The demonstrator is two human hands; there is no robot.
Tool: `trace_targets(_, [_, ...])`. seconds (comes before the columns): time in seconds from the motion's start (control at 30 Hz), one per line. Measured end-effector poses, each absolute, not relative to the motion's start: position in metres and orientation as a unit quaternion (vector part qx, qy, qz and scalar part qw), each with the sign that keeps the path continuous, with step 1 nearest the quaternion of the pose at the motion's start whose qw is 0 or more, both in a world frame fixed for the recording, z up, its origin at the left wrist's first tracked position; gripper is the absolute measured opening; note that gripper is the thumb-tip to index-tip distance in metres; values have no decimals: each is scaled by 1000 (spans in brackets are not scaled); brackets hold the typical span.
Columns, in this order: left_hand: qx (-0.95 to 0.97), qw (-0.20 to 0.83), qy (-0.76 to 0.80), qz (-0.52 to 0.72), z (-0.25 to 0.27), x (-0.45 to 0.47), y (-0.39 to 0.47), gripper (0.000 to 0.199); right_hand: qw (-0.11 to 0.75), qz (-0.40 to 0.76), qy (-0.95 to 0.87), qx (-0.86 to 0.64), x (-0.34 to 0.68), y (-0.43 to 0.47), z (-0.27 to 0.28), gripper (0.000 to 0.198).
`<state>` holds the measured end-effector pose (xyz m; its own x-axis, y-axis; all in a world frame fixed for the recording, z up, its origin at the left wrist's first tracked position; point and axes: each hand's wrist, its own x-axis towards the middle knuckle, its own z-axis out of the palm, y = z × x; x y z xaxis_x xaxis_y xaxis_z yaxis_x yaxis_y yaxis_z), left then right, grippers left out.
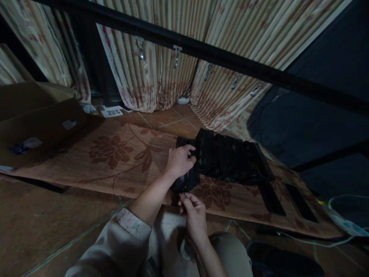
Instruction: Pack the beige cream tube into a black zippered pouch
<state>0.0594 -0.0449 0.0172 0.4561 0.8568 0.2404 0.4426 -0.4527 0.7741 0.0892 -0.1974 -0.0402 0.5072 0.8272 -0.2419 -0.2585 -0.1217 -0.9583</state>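
Note:
A small bundle of folded black material point(188, 181) lies on the patterned bench cover. On top of it rests my left hand point(180, 161), its fingers bent and spread apart over the material. Just below the bundle's near edge, my right hand point(194, 213) is closed in a pinch, thumb against forefinger. Whatever is between those fingertips is too small and dark to make out. To the right, touching or very close to the small bundle, is a longer row of black folded pieces point(233, 157). Their exact kind cannot be told in the dim light.
The long brown floral bench cover point(115, 169) bears a cardboard box point(43, 123) at left and two flat black strips point(272, 198) at right. A dark bar point(213, 50) with metal clips crosses before striped curtains point(173, 84). A green cord point(83, 234) runs along the floor.

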Motion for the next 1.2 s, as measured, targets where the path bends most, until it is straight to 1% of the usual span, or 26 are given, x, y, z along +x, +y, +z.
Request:
trace_targets(0.37, [797, 314, 413, 308, 20, 58, -48, 32, 650, 435, -236, -576, 95, -189, -33, 29])
trace_targets(0.57, [793, 335, 404, 309, 19, 58, -48, 29, 668, 441, -222, -556, 99, -181, -21, 28])
trace_targets(0.73, [772, 355, 407, 336, 21, 55, -49, 31, 690, 442, -174, -545, 102, -170, 0, 28])
trace_targets(0.9, [733, 389, 394, 396, 18, 53, -46, 36, 680, 452, -171, -551, 103, -166, 4, 30])
trace_targets(1.07, [680, 362, 452, 449, 13, 47, -38, 33, 667, 462, -180, -557, 106, -177, -8, 30])
trace_targets(1.2, [664, 335, 535, 401, 12, 37, -31, 31, 666, 464, -175, -556, 110, -184, -12, 28])
